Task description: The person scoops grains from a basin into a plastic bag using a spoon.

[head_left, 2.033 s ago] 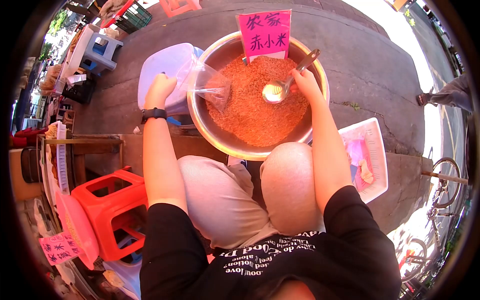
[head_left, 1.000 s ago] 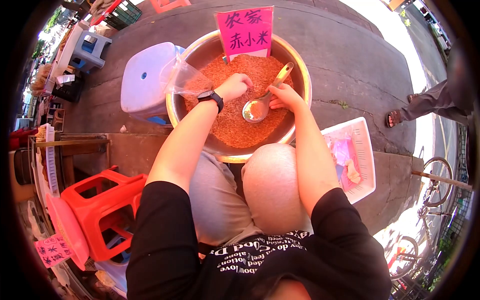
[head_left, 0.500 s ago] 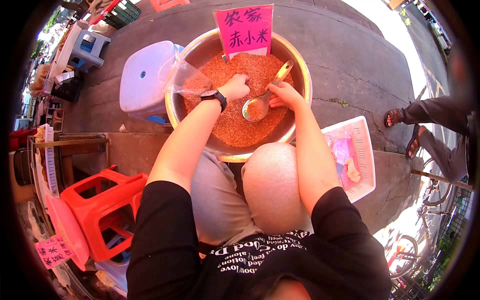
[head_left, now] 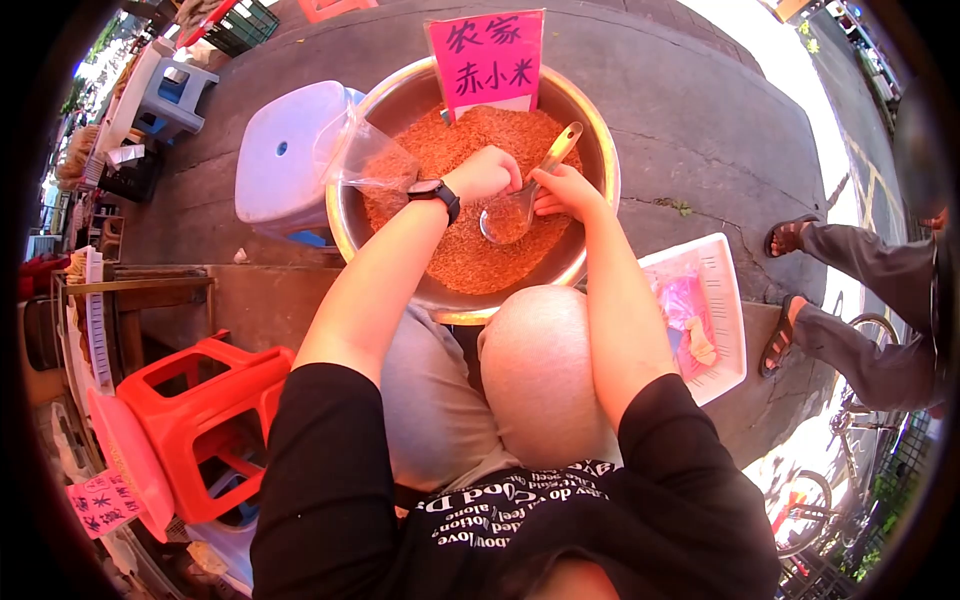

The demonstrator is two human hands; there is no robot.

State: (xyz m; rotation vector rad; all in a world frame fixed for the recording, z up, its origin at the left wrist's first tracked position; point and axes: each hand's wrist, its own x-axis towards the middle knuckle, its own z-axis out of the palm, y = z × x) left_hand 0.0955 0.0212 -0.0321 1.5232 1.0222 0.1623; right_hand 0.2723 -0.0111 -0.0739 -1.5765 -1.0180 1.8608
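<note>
A wide metal basin (head_left: 606, 150) in front of my knees holds reddish-brown grain (head_left: 480, 265). My right hand (head_left: 568, 190) is closed on a ladle (head_left: 507, 220), gripping it where the handle meets the round bowl. The handle points up and away to the right, and the bowl is low over the grain. Just left of it, my left hand (head_left: 487, 173), with a dark watch on the wrist, is closed with curled fingers beside the ladle; whatever they hold is hidden. A clear plastic bag (head_left: 365, 150) lies over the basin's left side.
A pink handwritten sign (head_left: 487, 60) stands at the basin's far side. Left of the basin is a pale stool (head_left: 290, 150); nearer are red stools (head_left: 205, 430). A white basket (head_left: 725, 300) with bags sits right. Another person's sandalled feet (head_left: 785, 335) are farther right.
My left hand has moved right, close to the ladle and my right hand. The ladle's bowl looks emptier of grain. At the right, the other person's feet have shifted, one nearer the basket.
</note>
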